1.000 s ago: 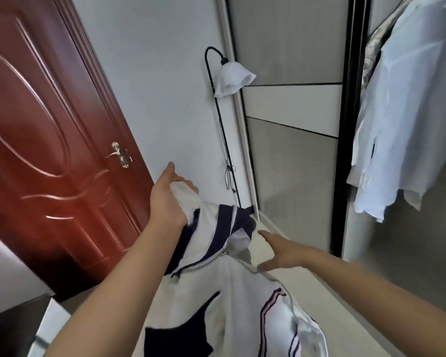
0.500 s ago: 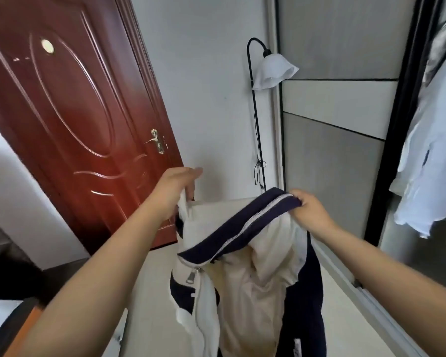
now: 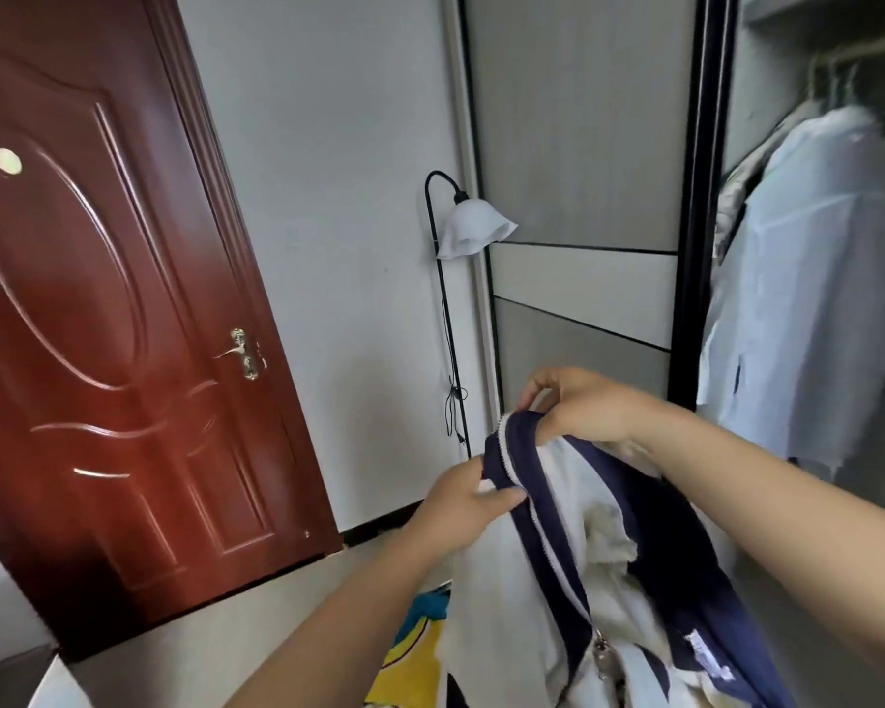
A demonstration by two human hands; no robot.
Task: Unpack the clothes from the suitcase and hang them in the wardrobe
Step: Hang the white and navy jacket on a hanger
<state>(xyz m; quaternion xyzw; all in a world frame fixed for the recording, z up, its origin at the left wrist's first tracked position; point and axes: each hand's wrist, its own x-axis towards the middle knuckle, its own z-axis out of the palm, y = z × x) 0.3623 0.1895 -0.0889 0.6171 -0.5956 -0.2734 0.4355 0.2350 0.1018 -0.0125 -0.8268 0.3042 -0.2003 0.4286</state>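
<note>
I hold up a white zip jacket (image 3: pixel 573 569) with a navy collar and trim in front of me. My left hand (image 3: pixel 461 508) pinches the navy zipper edge near the collar. My right hand (image 3: pixel 578 406) grips the top of the collar just above and to the right. The jacket hangs down from both hands, its zip pull dangling low. The open wardrobe (image 3: pixel 818 69) is at the right, with a white shirt (image 3: pixel 808 298) hanging on its rail. The suitcase is out of view.
A dark red door (image 3: pixel 103 324) stands at the left. A black floor lamp with a white shade (image 3: pixel 473 229) is against the wall beside the wardrobe's grey sliding panel (image 3: pixel 578 161). Yellow and blue fabric (image 3: pixel 415 651) lies on the floor below my left arm.
My hands have come closer together on the jacket's collar and shifted right toward the wardrobe. The left hand moved from the white shoulder part to the navy zipper edge.
</note>
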